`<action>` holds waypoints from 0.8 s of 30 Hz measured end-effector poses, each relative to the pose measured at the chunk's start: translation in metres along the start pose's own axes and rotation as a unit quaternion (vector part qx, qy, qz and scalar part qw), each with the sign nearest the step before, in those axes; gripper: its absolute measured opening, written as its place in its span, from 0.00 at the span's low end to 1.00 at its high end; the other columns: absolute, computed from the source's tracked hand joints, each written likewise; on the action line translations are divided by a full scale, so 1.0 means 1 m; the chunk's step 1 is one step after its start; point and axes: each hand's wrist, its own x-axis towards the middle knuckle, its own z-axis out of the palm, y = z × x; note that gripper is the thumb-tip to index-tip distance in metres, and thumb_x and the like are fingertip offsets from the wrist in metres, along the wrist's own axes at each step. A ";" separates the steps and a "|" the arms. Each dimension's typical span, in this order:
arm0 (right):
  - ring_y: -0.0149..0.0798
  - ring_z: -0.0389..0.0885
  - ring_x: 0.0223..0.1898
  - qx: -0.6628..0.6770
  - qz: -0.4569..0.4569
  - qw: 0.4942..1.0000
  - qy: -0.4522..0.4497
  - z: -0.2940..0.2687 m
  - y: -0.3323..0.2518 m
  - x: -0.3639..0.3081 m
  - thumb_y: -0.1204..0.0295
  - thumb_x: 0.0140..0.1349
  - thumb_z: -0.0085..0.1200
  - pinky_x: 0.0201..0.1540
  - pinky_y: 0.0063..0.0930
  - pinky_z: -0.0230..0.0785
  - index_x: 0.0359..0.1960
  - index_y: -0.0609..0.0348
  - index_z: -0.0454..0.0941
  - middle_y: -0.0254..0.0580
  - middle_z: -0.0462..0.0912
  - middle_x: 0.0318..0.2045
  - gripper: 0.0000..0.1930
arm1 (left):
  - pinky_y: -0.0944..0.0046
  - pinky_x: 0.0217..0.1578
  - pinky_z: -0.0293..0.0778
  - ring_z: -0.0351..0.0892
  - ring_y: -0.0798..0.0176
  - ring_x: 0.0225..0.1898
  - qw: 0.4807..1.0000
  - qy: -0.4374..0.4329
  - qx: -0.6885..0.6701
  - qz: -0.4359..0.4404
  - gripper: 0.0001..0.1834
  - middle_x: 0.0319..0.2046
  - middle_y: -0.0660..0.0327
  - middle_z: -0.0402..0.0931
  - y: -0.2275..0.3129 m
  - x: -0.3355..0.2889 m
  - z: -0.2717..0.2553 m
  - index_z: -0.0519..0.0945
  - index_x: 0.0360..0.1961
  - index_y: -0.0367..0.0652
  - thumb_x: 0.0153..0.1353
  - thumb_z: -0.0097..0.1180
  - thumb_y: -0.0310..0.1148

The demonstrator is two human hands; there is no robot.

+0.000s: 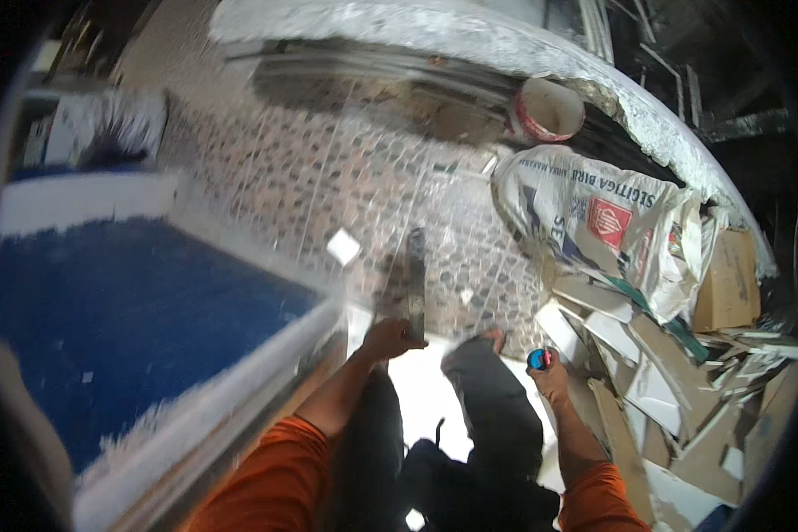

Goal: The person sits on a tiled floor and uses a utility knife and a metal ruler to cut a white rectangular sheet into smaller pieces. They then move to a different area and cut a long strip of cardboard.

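My left hand (392, 339) is closed around the near end of a long, narrow dark strip (417, 275), which points away from me over the pebble-patterned floor (266, 177). Motion blur leaves the strip's exact kind unclear. In my right hand (551, 379) is a small, round blue and red thing (538, 358), held at its side by closed fingers; it looks like a tape measure. A bright white board (421, 390) lies beneath and between my legs. Beyond my left hand, a small white square piece (343, 247) rests on the floor.
A blue slab with white edges (151, 310) runs along the left. Broken white and tan board offcuts (652, 399) pile up at the right, beside a printed white sack (603, 213) and a cardboard box (727, 284). Farther back are a red and white bucket (550, 111) and a rough pale ledge (399, 27).
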 end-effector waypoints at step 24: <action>0.26 0.72 0.19 0.337 0.159 0.803 -0.464 -0.084 -0.113 -0.276 0.59 0.64 0.65 0.19 0.21 0.64 0.43 0.55 0.76 0.30 0.76 0.23 0.16 | 0.44 0.42 0.76 0.86 0.46 0.39 0.970 0.092 -0.223 0.025 0.32 0.35 0.47 0.83 0.165 -0.367 0.113 0.86 0.39 0.43 0.61 0.58 0.66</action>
